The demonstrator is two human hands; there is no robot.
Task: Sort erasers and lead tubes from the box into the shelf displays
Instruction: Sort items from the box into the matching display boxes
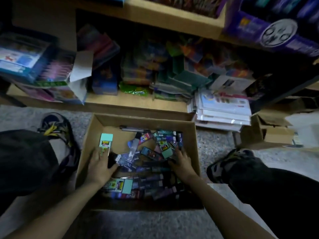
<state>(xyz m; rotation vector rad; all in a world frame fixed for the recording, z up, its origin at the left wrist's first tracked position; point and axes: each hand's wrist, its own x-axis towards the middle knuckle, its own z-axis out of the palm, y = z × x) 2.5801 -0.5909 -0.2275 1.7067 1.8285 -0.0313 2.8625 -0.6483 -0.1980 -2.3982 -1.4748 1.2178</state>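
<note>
Head view, looking down: the left hand [99,163] is inside the cardboard box [138,120] against its left wall. Its fingers are curled over the lower end of a mint eraser [106,141] in a printed sleeve, which sticks out past the fingertips toward the far wall, and the thumb presses a small black object [112,160] against the palm. The right hand [181,163] reaches in near the right wall with its fingers spread downward into the pile; whether it grips anything I cannot tell. Just beside its fingertips lies a second mint eraser [166,152], tilted.

Between the hands and toward the near wall the box floor is covered by a loose heap of dark lead tubes [151,184], lying at mixed angles. A third eraser [123,186] lies flat in the near left corner, beside the left wrist. A dark pen-like stick [133,128] lies along the far wall.

The box sits on speckled floor [146,225], its far wall touching the edge of a low wooden shelf [134,101]. A shoe [55,128] stands left of the box and another shoe [229,161] right of it. On the shelf, blurred colourful packets crowd together, and a stack of white packets [222,110] overhangs its right end. A purple box [269,32] sits on the shelf above, at the right.
</note>
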